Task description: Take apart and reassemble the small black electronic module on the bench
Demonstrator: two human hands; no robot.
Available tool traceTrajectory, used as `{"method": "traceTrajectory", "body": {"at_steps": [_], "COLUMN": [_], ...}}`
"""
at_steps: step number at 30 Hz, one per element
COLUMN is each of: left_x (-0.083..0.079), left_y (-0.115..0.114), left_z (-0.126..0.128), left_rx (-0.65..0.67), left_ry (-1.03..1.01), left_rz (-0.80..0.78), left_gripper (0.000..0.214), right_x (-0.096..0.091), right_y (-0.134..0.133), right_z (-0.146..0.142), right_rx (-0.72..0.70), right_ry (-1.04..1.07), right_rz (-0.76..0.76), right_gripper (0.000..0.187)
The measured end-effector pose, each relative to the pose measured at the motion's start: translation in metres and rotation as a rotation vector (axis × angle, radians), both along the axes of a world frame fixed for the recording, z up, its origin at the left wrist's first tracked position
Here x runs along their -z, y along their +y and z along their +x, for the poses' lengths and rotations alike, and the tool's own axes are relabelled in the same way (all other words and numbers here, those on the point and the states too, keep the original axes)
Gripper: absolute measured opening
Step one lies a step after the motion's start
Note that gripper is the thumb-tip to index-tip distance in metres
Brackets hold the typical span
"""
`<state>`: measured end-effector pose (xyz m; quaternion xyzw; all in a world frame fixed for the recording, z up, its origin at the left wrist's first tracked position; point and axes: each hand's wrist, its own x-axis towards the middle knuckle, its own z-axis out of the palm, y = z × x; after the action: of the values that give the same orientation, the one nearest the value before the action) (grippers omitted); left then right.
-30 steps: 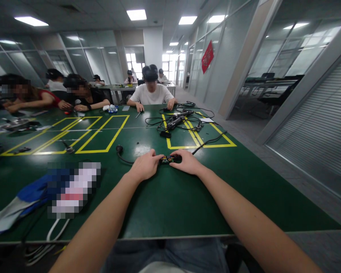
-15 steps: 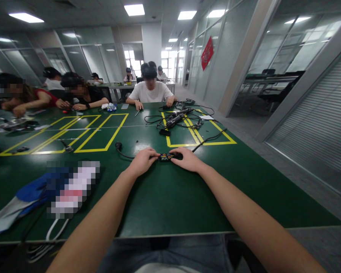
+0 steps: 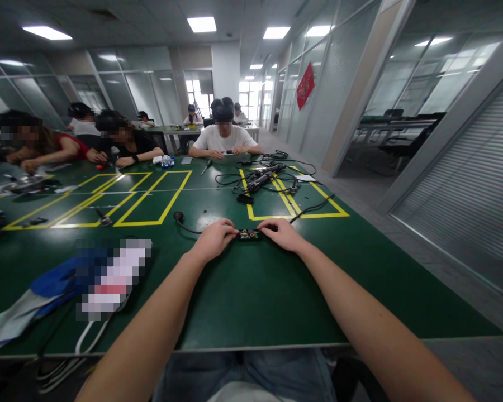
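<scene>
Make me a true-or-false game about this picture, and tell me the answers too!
1. The left hand and the right hand both touch a small board on the table. True.
2. The table is red. False: it is green, with yellow lines on it.
3. A person in a white shirt sits at the far side of the table. True.
4. A tangle of wires lies in the lap. False: the cables lie on the table, beyond the hands.
</scene>
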<state>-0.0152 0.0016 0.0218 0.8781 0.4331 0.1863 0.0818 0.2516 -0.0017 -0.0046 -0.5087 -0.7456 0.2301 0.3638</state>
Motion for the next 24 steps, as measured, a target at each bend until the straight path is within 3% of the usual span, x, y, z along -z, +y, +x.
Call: {"method": "traceTrajectory", "body": {"at_steps": [14, 24], "left_x": [0.003, -0.022], "left_y": [-0.005, -0.021], "left_z": [0.004, 0.019], "left_rx": [-0.016, -0.018], "left_ry": [-0.022, 0.341], "left_rz": [0.006, 0.125], "left_gripper": [0.026, 0.035], "right_x": [-0.007, -0.01], "right_y": [0.0, -0.005], "right_z": [0.012, 0.002], "right_rx": [-0.076, 0.002], "right_ry": [-0.055, -0.211], "right_rz": [-0.056, 0.022], "right_gripper": [0.012, 0.012]}}
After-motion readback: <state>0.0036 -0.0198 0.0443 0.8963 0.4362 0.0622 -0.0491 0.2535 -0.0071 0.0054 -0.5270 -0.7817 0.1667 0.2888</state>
